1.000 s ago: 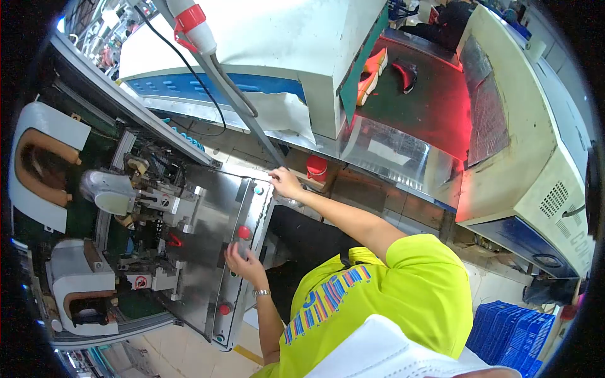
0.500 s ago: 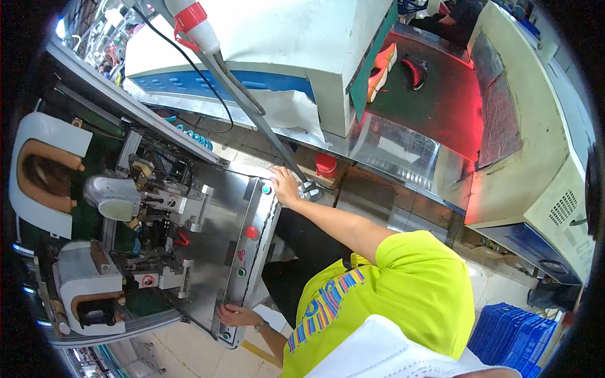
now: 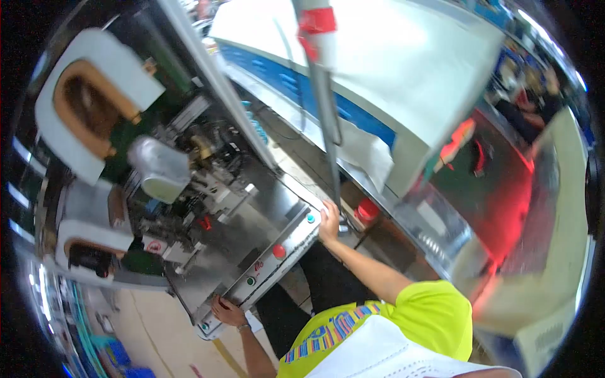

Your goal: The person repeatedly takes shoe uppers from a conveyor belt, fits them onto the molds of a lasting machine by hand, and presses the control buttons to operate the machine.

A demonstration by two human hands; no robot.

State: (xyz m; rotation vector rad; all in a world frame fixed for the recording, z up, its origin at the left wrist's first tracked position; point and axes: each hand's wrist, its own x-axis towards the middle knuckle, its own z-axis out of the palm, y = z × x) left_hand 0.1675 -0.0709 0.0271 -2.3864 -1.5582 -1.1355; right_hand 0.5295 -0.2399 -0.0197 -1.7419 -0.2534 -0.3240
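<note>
My right hand rests on the upper corner of a metal control panel, beside a green button. Its fingers lie over the edge, holding nothing I can see. At the panel's other end, my left hand lies with fingers apart on the surface, near another green button. Between the hands are a red button and a dark green button. Behind the panel, the machine carries a smooth rounded form and a U-shaped brown pad in a white holder.
A grey pole stands past my right hand, before a large white-and-blue machine. Beyond lies a red-lit conveyor with an orange shoe part. A red container sits low. Another person is at the far right.
My view has swung round and blurred, so the machine and panel appear tilted and shifted. Both hands stay at the two ends of the panel.
</note>
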